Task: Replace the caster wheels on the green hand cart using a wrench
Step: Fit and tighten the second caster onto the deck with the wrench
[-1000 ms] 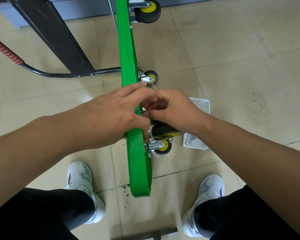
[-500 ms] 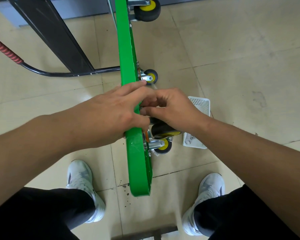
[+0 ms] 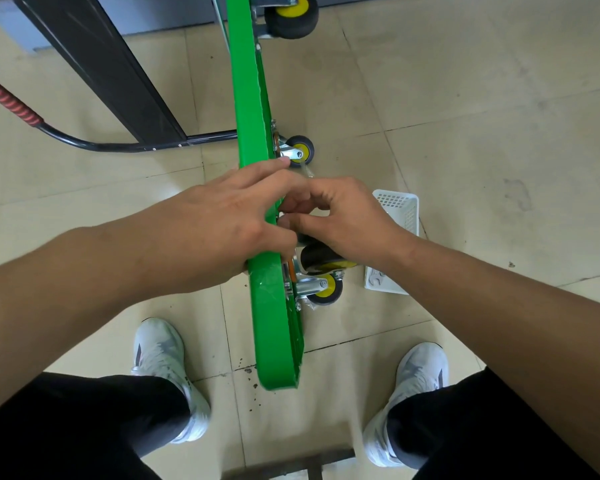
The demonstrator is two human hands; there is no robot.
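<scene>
The green hand cart (image 3: 250, 98) stands on its edge between my feet, its underside facing right. My left hand (image 3: 222, 220) grips the deck's edge, fingers draped over the top. My right hand (image 3: 340, 216) curls its fingertips on a small fastener at the mount of a large black and yellow caster (image 3: 323, 261); the fastener itself is hidden. A small caster (image 3: 324, 289) sits just below it, another small caster (image 3: 300, 150) is farther up, and a large wheel (image 3: 293, 12) is at the far end. A wrench (image 3: 376, 277) lies in the white basket (image 3: 400, 206).
The cart's black handle with red grip (image 3: 11, 102) lies on the tiled floor at left, beside a dark panel (image 3: 111, 77). My white shoes (image 3: 163, 358) flank the cart's near end. A dark metal bar (image 3: 291, 465) shows at the bottom edge.
My right hand's fingers have shifted slightly at the caster mount, turning around the fastener. The left hand and the cart stay put.
</scene>
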